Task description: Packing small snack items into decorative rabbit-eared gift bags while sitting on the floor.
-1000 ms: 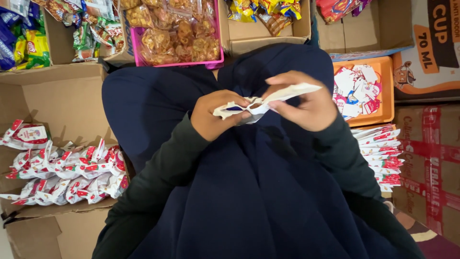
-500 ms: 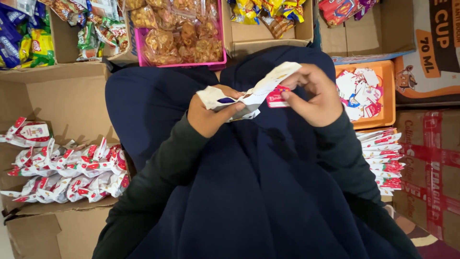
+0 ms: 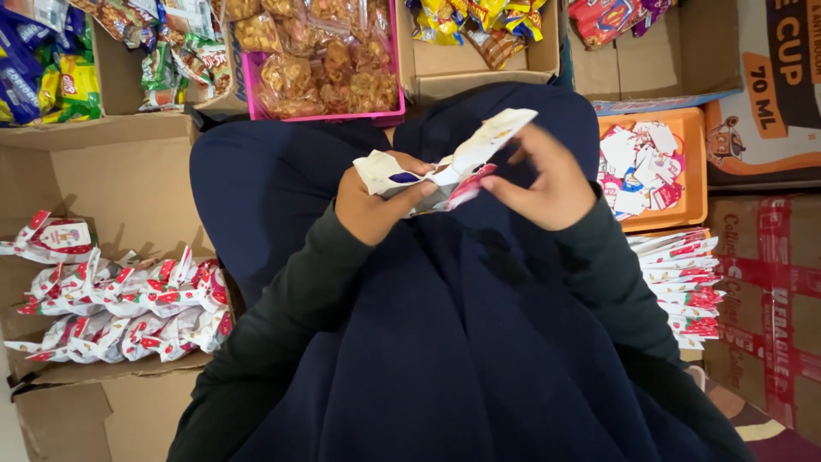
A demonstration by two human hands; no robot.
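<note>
Left hand (image 3: 376,201) and right hand (image 3: 543,184) pinch one white sachet (image 3: 449,167) — grips pressed on opposite ends, holding it taut. Orange tray (image 3: 697,167) of sachets lies at three o'clock — within reach.

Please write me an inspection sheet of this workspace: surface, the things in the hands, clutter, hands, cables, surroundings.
Surface: dark blue cloth over the lap.
Things in hand: white paper packet with red and blue print, partly folded.
Clutter: heap of red-and-white sachets in an open cardboard box; stack of flat packets.
Hands: left hand and right hand both grip the packet.
Cables: nothing seen.
Surroundings: pink tray of snack bags; orange tray of small cards; more boxes.
</note>
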